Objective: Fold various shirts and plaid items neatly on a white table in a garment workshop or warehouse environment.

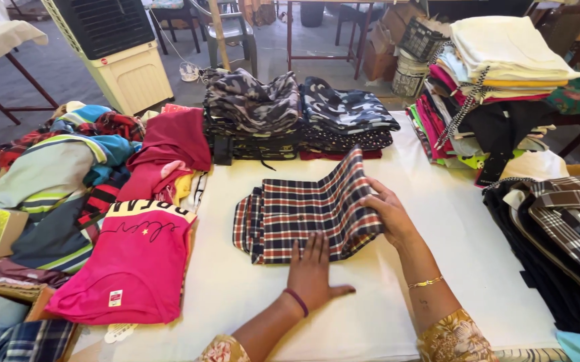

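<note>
Left hand [311, 273] lies flat, fingers together, pinning the near edge of the plaid shirt [303, 214] mid-worktop [437, 221]. Right hand [389, 213] grips its raised right flap, fingers clamped. Folding looks midway; the flap needs laying over squarely. Sleeves hidden inside. Camouflage stacks [296, 117] behind, partly overlapping.

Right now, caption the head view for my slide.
Left hand presses a folded plaid garment flat while right hand lifts its edge.

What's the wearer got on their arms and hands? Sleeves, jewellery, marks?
Bare hands, no gloves. Left hand has a thin dark purple band at the wrist. Right hand wears a slim gold bracelet, with a small dark mark on the forearm below it. Yellow floral sleeves on both arms.
</note>
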